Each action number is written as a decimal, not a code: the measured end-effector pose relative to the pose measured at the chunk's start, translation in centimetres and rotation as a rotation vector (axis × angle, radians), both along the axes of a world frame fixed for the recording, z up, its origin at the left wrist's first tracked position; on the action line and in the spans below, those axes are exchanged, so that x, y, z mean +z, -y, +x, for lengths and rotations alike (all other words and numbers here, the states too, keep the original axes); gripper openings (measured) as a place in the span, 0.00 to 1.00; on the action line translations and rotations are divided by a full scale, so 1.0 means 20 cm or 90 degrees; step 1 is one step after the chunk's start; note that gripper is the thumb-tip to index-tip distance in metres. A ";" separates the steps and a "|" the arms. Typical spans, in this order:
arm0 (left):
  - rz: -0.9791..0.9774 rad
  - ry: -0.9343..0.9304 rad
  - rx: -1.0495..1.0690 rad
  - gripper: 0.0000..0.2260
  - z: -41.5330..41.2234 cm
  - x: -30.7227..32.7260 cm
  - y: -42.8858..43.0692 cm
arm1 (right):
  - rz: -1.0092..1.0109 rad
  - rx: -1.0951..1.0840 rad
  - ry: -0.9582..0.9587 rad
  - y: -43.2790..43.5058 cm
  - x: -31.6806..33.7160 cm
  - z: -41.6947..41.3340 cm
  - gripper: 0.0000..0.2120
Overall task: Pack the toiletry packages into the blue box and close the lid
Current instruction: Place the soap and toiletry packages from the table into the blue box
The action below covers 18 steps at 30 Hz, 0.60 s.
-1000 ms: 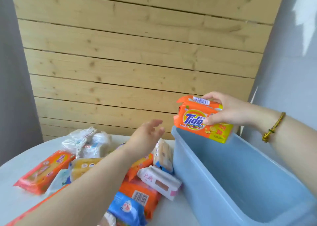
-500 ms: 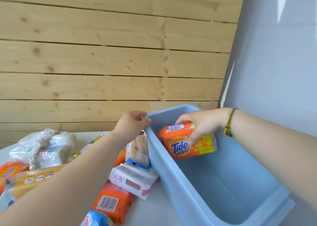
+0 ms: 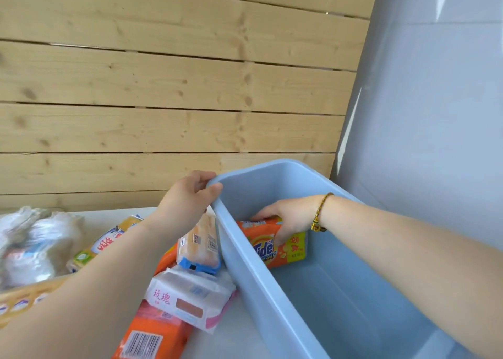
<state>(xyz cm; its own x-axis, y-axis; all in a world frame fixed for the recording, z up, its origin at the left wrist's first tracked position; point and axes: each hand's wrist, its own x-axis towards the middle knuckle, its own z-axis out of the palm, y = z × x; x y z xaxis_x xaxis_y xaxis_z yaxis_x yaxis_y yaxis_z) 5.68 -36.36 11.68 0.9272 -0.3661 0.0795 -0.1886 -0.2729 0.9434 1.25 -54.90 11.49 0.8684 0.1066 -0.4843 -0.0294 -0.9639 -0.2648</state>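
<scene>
The open blue box [image 3: 246,252] fills the lower right of the head view. My left hand [image 3: 187,198] grips its far left corner rim. My right hand [image 3: 288,217] reaches down inside the box and holds an orange Tide package [image 3: 275,247] against the left inner wall, near the far end. Outside the box, to its left, lie more packages: a white wipes pack with pink print [image 3: 190,298], an upright pack with a blue end [image 3: 200,244], an orange pack with a barcode [image 3: 152,337] and a yellow pack [image 3: 109,241]. No lid is in view.
A crumpled clear plastic bag [image 3: 32,247] lies at the far left of the white table [image 3: 234,337]. A wooden plank wall [image 3: 163,99] stands behind, and a grey wall [image 3: 435,113] close on the box's right.
My right hand has lowered the Tide package from above the rim deep into the box. My left hand has reached over and closed on the box's corner.
</scene>
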 end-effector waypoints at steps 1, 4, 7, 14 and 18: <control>-0.003 -0.001 0.001 0.12 0.00 0.00 0.00 | 0.000 0.002 0.004 0.00 0.00 0.00 0.32; -0.005 -0.001 0.000 0.13 0.01 0.00 0.02 | -0.024 0.008 0.042 0.01 0.00 0.00 0.29; -0.015 -0.003 0.002 0.13 0.02 -0.01 0.03 | -0.037 0.004 0.048 0.03 0.01 0.02 0.24; 0.036 0.013 -0.019 0.13 0.02 0.02 0.04 | -0.022 -0.067 0.148 0.02 -0.01 0.08 0.16; 0.025 0.007 -0.024 0.08 0.01 0.01 0.03 | -0.150 -0.094 0.136 0.04 0.09 0.06 0.26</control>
<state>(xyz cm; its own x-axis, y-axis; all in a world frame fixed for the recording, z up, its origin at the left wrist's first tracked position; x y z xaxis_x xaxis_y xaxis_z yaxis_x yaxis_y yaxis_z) 5.86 -37.05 11.78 0.9120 -0.4032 0.0751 -0.2101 -0.3020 0.9299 2.51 -55.67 13.26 0.9505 -0.1212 -0.2861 -0.1414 -0.9886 -0.0513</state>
